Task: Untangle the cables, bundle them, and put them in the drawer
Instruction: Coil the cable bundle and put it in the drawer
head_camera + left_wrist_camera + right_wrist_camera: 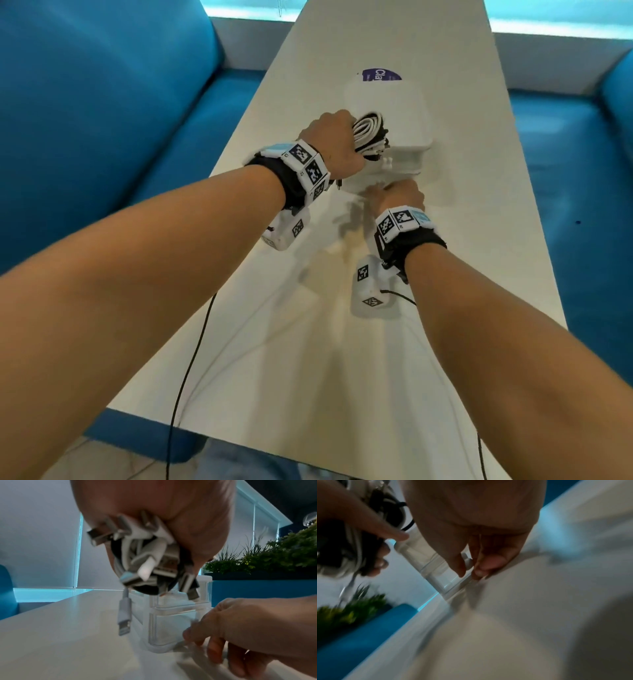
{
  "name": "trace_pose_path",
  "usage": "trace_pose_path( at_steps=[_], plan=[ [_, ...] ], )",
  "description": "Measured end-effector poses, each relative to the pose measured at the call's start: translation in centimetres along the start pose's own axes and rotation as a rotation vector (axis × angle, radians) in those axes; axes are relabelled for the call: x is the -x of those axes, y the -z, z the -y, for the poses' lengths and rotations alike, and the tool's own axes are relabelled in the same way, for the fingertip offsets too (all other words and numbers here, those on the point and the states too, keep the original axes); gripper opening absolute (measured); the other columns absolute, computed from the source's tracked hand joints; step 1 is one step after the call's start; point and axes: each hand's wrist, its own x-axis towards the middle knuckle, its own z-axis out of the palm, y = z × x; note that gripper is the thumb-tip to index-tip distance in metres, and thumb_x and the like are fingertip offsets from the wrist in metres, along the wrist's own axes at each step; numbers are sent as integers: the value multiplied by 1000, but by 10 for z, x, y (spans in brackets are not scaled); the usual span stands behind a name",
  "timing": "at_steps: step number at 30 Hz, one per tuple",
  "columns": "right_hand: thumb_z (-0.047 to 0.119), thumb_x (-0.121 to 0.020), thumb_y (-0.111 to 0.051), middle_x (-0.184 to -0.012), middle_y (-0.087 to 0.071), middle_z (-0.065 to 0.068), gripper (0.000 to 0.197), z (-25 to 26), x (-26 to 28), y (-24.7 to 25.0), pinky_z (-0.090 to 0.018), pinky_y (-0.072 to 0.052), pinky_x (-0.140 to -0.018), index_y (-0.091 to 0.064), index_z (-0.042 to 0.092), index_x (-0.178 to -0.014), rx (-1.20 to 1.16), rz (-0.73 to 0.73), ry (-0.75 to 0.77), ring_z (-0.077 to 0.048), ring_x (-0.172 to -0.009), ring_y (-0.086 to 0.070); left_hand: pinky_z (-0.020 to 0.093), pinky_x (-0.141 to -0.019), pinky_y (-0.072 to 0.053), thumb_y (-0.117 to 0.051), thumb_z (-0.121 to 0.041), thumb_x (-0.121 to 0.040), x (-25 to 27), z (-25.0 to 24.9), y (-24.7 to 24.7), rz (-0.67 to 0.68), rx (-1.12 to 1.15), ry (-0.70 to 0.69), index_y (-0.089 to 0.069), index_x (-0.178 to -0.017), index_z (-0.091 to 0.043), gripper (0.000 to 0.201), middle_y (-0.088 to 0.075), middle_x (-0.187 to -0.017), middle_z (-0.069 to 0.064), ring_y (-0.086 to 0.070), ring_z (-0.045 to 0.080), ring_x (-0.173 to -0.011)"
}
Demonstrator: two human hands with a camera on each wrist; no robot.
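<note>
Head view: nearest is the right hand (pixel 399 195), low on the white table (pixel 308 342). Its fingertips (pixel 481 572) pinch the small knob (pixel 468 561) on the bottom drawer (pixel 171 627) of a clear plastic box (pixel 387 113). The drawer looks closed, or almost closed. A bit farther, the left hand (pixel 334 144) is wrapped tight around the bundle of cables (pixel 368 135), held up beside the top of the box. One plug (pixel 123 622) hangs loose below the bundle. I think that plug could catch on the drawer edge. The light box might also slide if the pull is hard. Behind it lies a purple sticker (pixel 380 74).
</note>
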Motion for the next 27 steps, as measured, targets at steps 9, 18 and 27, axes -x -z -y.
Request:
trace_pose_path(
  at_steps=[9,18,27],
  plan=[
    [42,-73,-63,-81,-68,-8,35,-31,83,34,-28,-46,-60,-59,8,-79,294,228,48,-28,-71,-62,30,-71,-45,-69,-43,-74,39,9,-2,-82,62,-4,-63,-98,-20,34,-66,-97,7,-61,30,-90],
    [42,-86,-58,-120,-52,-7,37,-32,115,64,-35,-42,-82,-55,22,-117,472,85,239,-31,-104,-56,33,-69,-50,-67,-41,-75,90,21,-2,-88,94,-85,-64,-83,-19,24,-67,-77,4,-60,31,-75],
    [27,-81,-60,-101,-65,-5,21,-49,149,59,-34,-51,-81,-64,16,-99,628,356,223,-26,-91,-62,32,-65,-46,-67,-41,-76,125,33,2,-23,57,-168,-56,-78,-24,20,-63,-76,1,-58,29,-74]
  ],
)
